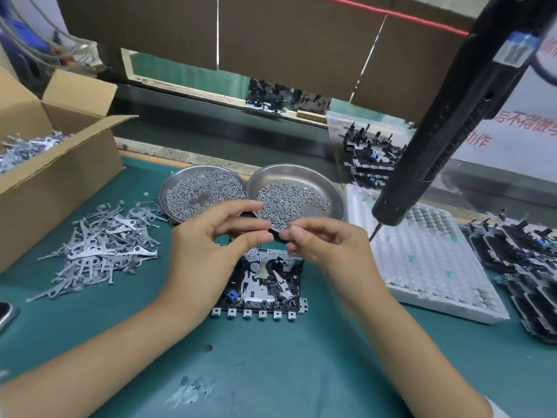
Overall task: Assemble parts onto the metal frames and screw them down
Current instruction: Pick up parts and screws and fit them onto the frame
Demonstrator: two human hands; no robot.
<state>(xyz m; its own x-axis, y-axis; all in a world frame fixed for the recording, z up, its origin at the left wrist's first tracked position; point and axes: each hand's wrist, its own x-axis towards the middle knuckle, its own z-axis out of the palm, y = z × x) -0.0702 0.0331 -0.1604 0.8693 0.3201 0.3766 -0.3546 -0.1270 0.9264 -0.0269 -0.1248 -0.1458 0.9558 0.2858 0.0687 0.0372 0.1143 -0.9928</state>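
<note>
A metal frame point(265, 282) lies flat on the green matted surface point(271, 372), near centre, crowded with black and silver stamped parts, a small blue piece and a row of square tabs along its near edge. Just beyond it sit two round, shiny steel dishes: the left dish point(202, 191) is spread thick with tiny screws, the right dish point(297, 196) holds a looser heap. Left of them, flat grey lever parts point(102, 245) lie in a tangled pile, with more in the open cardboard box point(54, 164). A white dimpled tray point(422, 260) lies to the right, under a hanging black electric screwdriver point(446, 122).

Both hands hover over the frame, fingertips almost meeting. The left hand point(211, 251) curls thumb and forefinger into a narrow grip; the right hand point(325, 245) pinches too, blurred. Whether either holds a screw, I cannot tell.
</note>
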